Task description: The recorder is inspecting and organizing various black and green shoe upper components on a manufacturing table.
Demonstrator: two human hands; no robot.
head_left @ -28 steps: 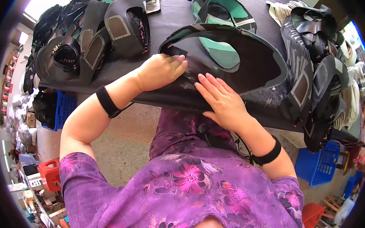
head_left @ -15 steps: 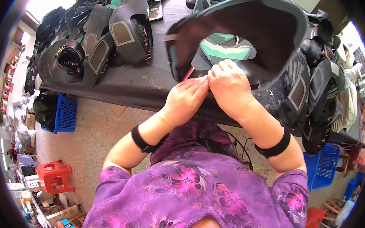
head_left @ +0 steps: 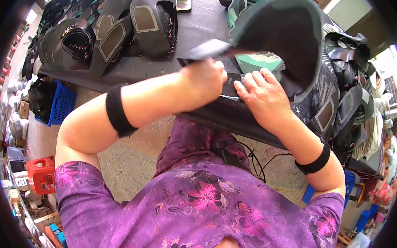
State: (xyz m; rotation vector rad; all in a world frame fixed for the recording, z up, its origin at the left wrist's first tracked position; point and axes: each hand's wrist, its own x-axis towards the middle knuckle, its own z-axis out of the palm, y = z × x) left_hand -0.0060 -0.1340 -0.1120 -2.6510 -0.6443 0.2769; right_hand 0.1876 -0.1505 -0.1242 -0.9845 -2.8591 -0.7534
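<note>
Both hands (head_left: 233, 83) close together, fingers curled, forearms converging.

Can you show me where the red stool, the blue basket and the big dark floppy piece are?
red stool (head_left: 40, 174): head view, on its side wall.
blue basket (head_left: 63, 105): head view, on its slotted side.
big dark floppy piece (head_left: 282, 39): head view, on its curved inner face.
</note>
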